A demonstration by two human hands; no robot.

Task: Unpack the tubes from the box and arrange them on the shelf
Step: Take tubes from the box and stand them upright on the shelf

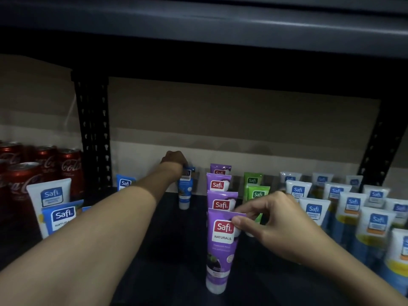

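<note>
While the right hand (268, 224) pinches the crimped top edge of the front purple plastic Safi tube (220, 250) between thumb and fingers, that tube stands upright on its white cap, long axis vertical, label facing the camera. Directly behind this grip three more purple tubes (218, 184) stand in single file, four in all. Far beyond and to the left of it, the left hand (174, 160) is closed over the top of a blue-and-white tube (185, 191), also upright on its cap near the back wall. Right of the pinch, two green tubes (256, 188) stand one behind the other, and further right are rows of white tubes (313, 210), too many and too overlapped to count surely. Everything rests on a dark shelf board (172, 250) in a dim black metal rack with a beige back wall. At far left stand red cola cans (46, 160), at least four.
</note>
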